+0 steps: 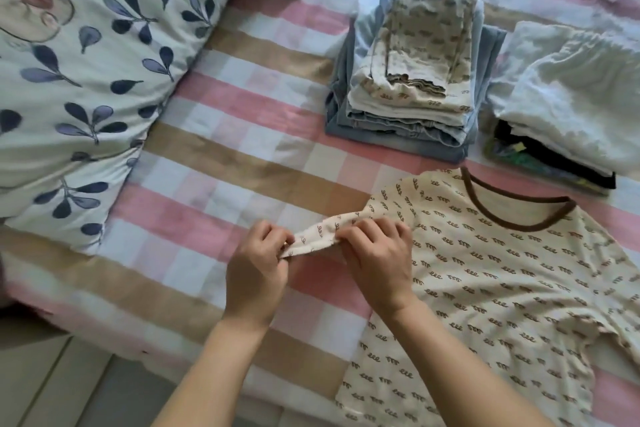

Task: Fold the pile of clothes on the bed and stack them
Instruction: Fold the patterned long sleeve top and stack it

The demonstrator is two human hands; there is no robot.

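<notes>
Left hand [256,274] and right hand [379,260] close together, pinch grip.

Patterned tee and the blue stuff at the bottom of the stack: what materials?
Patterned tee: likely thin cotton jersey, matte; lies limp, sleeve crumples where left hand and right hand pinch it. Blue bottom layers: probably denim, faded; thick, stiff-looking fold edges. Look alone can't confirm.

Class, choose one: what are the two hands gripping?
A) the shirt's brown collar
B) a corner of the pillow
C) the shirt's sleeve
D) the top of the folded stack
C: the left hand and right hand pinch the sleeve pulled out from the shirt.
</notes>
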